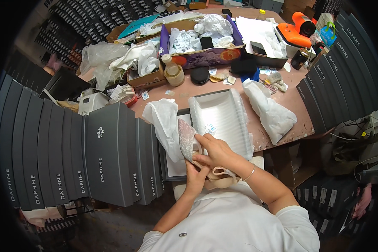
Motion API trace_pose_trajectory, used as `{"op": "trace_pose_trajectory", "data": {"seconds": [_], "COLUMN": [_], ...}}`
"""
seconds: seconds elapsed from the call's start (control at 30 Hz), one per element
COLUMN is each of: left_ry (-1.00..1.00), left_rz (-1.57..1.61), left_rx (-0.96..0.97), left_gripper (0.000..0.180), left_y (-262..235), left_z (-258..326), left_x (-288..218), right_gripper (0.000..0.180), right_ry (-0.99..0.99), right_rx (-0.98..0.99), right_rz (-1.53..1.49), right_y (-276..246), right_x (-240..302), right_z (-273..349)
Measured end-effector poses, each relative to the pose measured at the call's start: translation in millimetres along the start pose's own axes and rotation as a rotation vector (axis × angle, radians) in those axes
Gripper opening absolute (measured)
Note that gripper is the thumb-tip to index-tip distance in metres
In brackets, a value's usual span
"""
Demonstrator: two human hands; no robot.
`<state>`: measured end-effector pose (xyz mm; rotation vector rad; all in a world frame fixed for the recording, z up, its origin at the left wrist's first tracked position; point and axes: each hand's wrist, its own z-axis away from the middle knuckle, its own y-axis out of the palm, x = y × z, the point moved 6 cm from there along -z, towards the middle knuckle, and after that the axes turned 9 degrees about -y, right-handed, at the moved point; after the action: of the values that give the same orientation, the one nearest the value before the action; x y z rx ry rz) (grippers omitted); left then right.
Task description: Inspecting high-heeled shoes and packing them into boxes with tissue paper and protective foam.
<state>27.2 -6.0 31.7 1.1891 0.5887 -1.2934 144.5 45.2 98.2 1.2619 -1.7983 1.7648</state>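
Observation:
My left hand (196,178) is closed round the lower side of a glittery pink-and-silver pointed shoe (186,138), close to my body. My right hand (216,152) grips the same shoe from the right, fingers at its opening. Below my right wrist is a beige rounded piece (222,179) with an opening; whether it belongs to the same shoe I cannot tell. Behind my hands lies a white ridged tray or liner (220,111) with a small printed tag (210,128) in it. White tissue paper (166,126) spills over a dark open shoebox (171,168) on the left.
Stacked dark shoeboxes (107,155) wall off the left, and another stack (340,67) the right. A white tissue bundle (271,113) lies right of the tray. Farther back stand a purple carton (206,59) of crumpled paper, a glue jar (174,75) and an orange tool (296,33).

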Motion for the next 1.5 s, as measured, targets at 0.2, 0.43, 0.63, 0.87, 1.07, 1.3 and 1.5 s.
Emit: {"op": "trace_pose_trajectory", "data": {"seconds": [0.2,0.43,0.63,0.87,1.07,1.3,1.5], "left_ry": [0.041,-0.297,-0.356,-0.312,-0.260,-0.103,-0.063], "left_rz": [-0.148,0.157,0.291,0.134,0.258,0.069,0.071], "left_rx": [-0.026,0.079,0.148,0.143,0.061,0.132,0.141], "left_gripper": [0.064,0.057,0.053,0.064,0.056,0.067,0.061], "left_y": [-10,-17,-20,-3,-26,-8,4], "left_z": [-4,-14,-10,5,-20,-23,-8], "left_x": [7,-4,-21,-13,-19,-33,-9], "right_gripper": [0.055,0.041,0.031,0.008,0.012,0.060,0.052], "right_ry": [0.114,0.129,-0.367,-0.530,-0.446,-0.062,-0.108], "right_rx": [0.145,-0.096,-0.133,0.035,-0.036,0.060,0.294], "right_rz": [-0.144,-0.143,0.373,0.626,0.471,-0.339,-0.291], "right_y": [3,-31,-30,15,-31,-35,8], "right_x": [-12,-51,7,10,24,17,14], "right_z": [-7,16,-2,-7,18,9,-24]}}
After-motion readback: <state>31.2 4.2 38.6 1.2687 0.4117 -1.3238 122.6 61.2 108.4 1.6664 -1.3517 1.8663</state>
